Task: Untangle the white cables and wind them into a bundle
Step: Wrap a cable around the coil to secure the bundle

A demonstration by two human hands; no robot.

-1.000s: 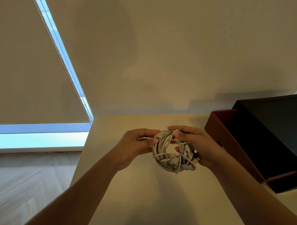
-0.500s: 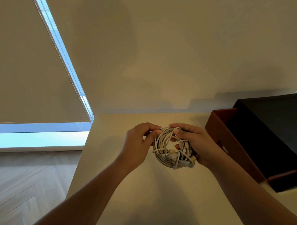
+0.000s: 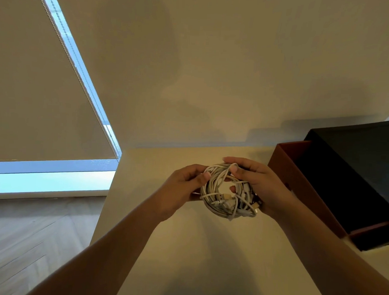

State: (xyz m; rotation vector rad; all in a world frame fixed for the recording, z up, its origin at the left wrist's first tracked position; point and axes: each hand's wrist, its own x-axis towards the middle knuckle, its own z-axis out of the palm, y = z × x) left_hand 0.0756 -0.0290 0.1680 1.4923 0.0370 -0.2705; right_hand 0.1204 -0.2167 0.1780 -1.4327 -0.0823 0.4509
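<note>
The left hand [image 3: 183,187] pinches the left side of the coiled white cables [image 3: 227,191], held above the cream table [image 3: 157,168]; the right hand [image 3: 261,188] grips the coil's right side, beside an open red-brown box [image 3: 299,185].

The left hand [image 3: 183,187] pinches the coiled white cables [image 3: 222,204] at their 10 o'clock and the right hand [image 3: 262,186] grips their 3 o'clock, above the desk [image 3: 196,247]. An open box [image 3: 283,173] stands at 3 o'clock.

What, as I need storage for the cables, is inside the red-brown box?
The red-brown box shows only a dark interior; no contents are discernible, and shadow hides its floor.
</note>
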